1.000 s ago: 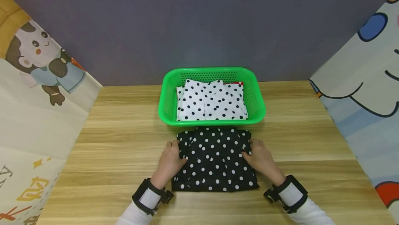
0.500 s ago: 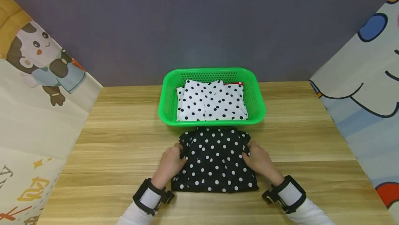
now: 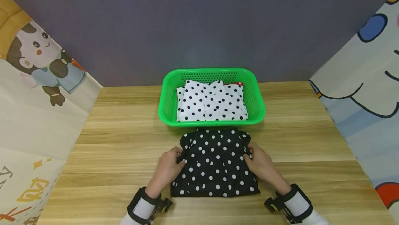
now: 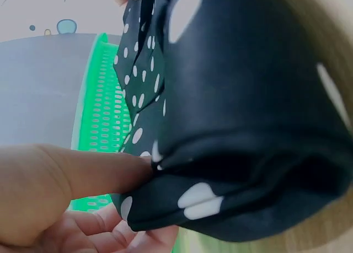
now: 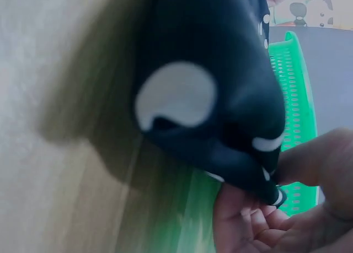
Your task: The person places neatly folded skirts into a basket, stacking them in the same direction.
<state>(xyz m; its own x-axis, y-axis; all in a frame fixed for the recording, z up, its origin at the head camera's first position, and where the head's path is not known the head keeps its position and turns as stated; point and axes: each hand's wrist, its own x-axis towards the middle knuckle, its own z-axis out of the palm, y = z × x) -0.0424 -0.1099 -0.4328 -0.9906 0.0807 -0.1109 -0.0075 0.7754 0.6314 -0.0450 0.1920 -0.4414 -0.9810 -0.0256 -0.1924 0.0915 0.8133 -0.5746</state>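
A folded black polka-dot garment (image 3: pixel 215 169) with white dots spans the space between both hands. My left hand (image 3: pixel 167 168) pinches its left side; in the left wrist view the thumb (image 4: pixel 105 173) presses on top and the fingers lie underneath. On the opposite side, my right hand (image 3: pixel 262 165) pinches the right edge, with thumb and fingers around a fold in the right wrist view. Both wrist views show the garment's near part raised off the table, its layers hanging in a loose fold. Just beyond its far edge stands a green basket (image 3: pixel 215 123).
Inside the basket lies a folded white cloth with black dots (image 3: pixel 212 102), a bit of red showing behind it. The wooden table (image 3: pixel 118 131) meets a dark grey panel (image 3: pixel 199 27) at the back. Printed sheets stand on both sides.
Both hands have shifted slightly toward the person, and the garment has come a little nearer with them. Its upper left side is drawn inward. The basket has stayed in place.
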